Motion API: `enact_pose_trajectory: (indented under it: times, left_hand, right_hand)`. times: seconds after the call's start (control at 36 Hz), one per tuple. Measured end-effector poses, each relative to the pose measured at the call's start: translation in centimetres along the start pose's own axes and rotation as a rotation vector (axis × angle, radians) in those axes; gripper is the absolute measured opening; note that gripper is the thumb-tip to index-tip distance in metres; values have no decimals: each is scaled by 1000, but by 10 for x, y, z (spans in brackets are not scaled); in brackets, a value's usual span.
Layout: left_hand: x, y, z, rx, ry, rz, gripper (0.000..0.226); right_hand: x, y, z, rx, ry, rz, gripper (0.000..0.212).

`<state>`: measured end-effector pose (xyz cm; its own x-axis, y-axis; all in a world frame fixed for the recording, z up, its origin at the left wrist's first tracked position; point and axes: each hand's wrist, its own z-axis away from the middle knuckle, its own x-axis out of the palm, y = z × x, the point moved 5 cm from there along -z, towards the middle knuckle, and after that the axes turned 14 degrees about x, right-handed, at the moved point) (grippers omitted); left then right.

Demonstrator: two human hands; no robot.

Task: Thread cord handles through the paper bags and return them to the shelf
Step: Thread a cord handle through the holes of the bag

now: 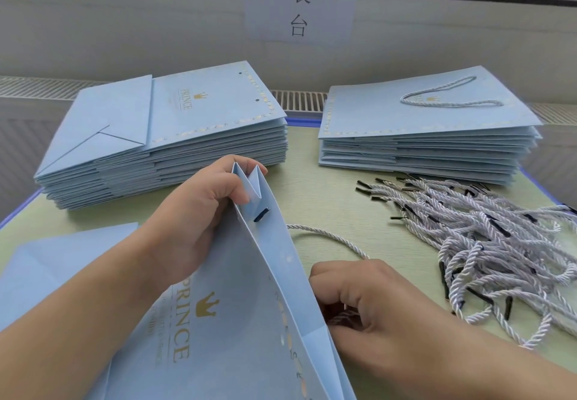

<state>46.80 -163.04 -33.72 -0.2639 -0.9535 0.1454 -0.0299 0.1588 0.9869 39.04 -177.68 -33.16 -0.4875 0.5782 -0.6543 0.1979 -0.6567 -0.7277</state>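
Observation:
A light blue paper bag [237,315] with a gold crown and "PRINCE" print lies in front of me, its mouth lifted. My left hand [199,212] grips the bag's folded top corner. A black cord tip [261,214] sticks out of a hole near that corner. My right hand [371,303] is at the bag's near edge, fingers curled around a white twisted cord [327,237] that loops away over the table. The cord's other end is hidden by the hand and bag.
A stack of bags without handles [175,137] sits at the back left. A stack with cord handles [431,131] sits at the back right. A heap of loose white cords [487,243] with black tips lies on the right. A paper sign [299,3] hangs on the wall.

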Motion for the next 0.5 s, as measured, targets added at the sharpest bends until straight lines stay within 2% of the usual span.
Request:
enact_pose_trajectory:
  times: [0.14, 0.36, 0.5]
  left_hand:
    - [-1, 1, 0, 5, -11, -7, 45]
    - [-4, 0, 0, -23, -37, -9, 54]
    - [-3, 1, 1, -21, -34, -13, 50]
  right_hand:
    - [1, 0, 1, -38, 3, 29, 19]
    - [7, 0, 3, -4, 2, -280, 10]
    - [14, 4, 3, 73, -95, -491, 10]
